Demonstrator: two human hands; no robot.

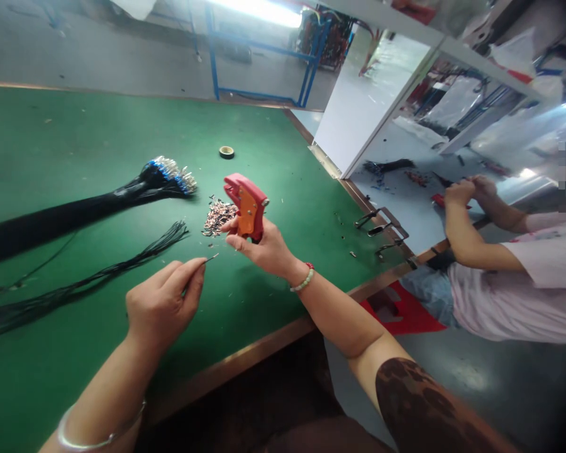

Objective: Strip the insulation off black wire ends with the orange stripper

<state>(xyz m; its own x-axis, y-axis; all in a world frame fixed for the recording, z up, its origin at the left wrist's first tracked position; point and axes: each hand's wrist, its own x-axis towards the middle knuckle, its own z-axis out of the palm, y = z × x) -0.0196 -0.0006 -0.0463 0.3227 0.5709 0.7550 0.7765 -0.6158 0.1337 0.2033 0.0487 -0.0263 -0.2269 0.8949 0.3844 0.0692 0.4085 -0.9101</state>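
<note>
The workshop's green tabletop [66, 132] spreads out before me. The fingers of my left hand [163, 305] are pressed together, pinching a thin wire [210, 258] near its metal tip. My right hand [264, 246] curls around the grip of a red-and-orange crimping tool [248, 206], holding it up. Just past it lies a heap of small metal terminals [219, 215], beside a black wire bundle [167, 177] with blue-collared ends. Loose black wires [89, 277] lie near my left hand. Past the tabletop's edge, a co-worker's hands [469, 192] are raised together.
</note>
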